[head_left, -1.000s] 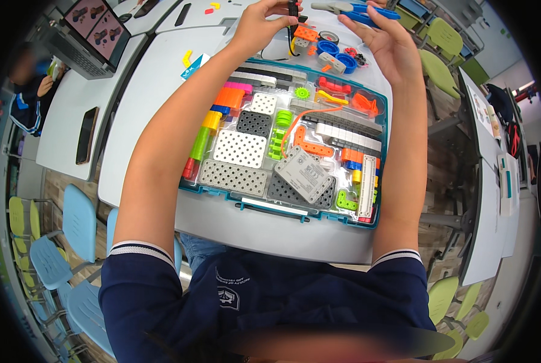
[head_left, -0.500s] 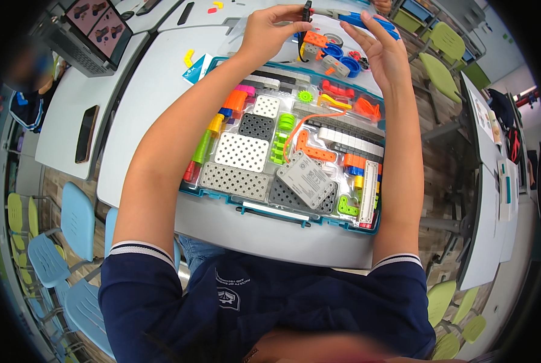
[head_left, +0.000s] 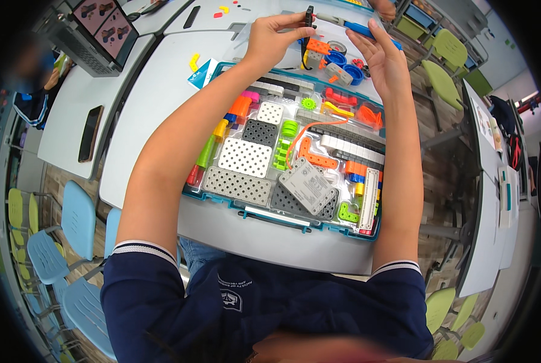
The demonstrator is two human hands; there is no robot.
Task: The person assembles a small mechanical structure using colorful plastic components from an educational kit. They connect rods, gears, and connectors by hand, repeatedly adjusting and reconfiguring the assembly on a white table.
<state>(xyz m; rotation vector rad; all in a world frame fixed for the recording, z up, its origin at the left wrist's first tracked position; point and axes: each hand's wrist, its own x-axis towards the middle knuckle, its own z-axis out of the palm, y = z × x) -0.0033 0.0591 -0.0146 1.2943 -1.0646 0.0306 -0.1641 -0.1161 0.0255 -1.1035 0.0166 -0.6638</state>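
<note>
Two bare hands, beyond the far edge of a kit tray. Left hand: thumb and fingers pinched on a slim, upright black part, above the table. Right hand: loosely gripping a tool, smooth blue handle, slender grey nose pointing at the black part; contact cannot be told. Tray contents: white plate, round-holed; grey block, boxy, hard-cased; orange cord, curved; green gear, toothed.

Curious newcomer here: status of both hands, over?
Left hand grips black piece. Right hand holds blue tool, tip beside black piece; contact unclear. Nothing visibly blocking. Parts kit nearer the body.
</note>
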